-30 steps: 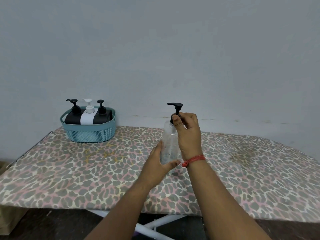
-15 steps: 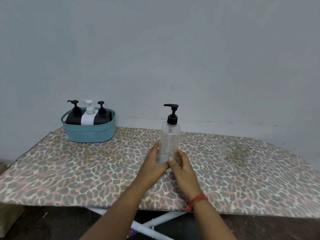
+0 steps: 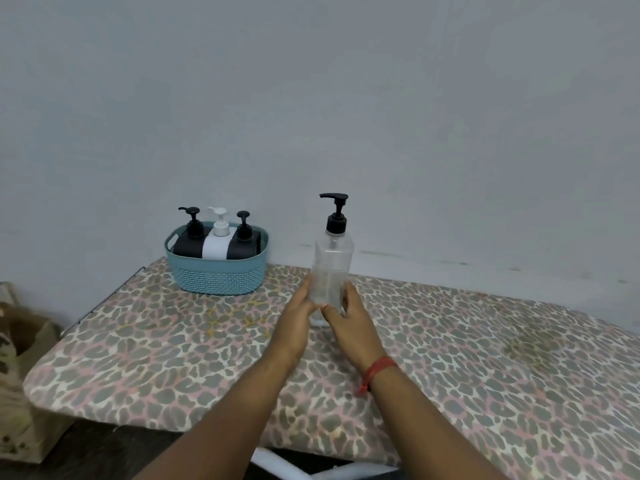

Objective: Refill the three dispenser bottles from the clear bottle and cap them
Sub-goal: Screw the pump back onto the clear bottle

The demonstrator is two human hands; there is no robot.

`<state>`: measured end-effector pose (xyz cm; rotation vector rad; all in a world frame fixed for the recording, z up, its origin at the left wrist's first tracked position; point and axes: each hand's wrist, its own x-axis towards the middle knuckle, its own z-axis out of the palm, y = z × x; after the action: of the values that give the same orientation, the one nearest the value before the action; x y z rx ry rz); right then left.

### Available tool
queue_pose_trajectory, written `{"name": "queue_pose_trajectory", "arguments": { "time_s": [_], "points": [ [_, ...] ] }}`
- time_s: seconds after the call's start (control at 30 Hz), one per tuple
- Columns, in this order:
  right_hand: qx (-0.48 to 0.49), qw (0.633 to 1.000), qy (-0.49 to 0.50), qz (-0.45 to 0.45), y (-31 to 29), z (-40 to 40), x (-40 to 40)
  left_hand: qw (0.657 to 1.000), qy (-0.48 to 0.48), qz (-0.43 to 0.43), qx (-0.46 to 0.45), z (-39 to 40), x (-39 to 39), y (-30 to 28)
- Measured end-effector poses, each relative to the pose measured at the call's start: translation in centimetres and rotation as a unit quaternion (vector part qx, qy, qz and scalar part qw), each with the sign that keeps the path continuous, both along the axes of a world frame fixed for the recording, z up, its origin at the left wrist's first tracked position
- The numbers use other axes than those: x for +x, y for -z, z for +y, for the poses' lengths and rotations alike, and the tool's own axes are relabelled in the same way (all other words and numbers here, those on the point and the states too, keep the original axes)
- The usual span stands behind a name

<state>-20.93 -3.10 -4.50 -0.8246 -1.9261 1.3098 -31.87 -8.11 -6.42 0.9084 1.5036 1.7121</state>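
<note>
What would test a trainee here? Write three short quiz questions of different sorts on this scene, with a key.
1. True or false: the clear bottle stands upright on the board with its black pump fitted.
2. How many dispenser bottles sit in the teal basket?
3. Which hands touch the clear bottle: A) left only, B) right only, C) both?

Key
1. True.
2. Three: a black one, a white one, a black one.
3. C: the left hand and the right hand cup its lower part from either side.
</note>
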Motion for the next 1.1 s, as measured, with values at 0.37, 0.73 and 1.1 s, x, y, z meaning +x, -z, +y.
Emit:
{"name": "queue_pose_trajectory", "arguments": {
  "time_s": [0.37, 0.73, 1.1],
  "points": [
    [0.029, 0.998, 0.037, -0.041, 1.6, 4.6, -8.9, 0.999, -0.024, -0.006, -0.031, 5.4, -7.6, 0.2],
    [0.074, 0.993, 0.068, -0.053, 4.4, 5.9, -9.7, 0.996, -0.034, 0.069, -0.035, 6.6, -8.4, 1.6],
    [0.043, 0.996, 0.053, -0.053, 4.1, 5.8, -9.4, 0.994, -0.037, 0.079, -0.06, 6.1, -8.0, 1.3]
  ]
}}
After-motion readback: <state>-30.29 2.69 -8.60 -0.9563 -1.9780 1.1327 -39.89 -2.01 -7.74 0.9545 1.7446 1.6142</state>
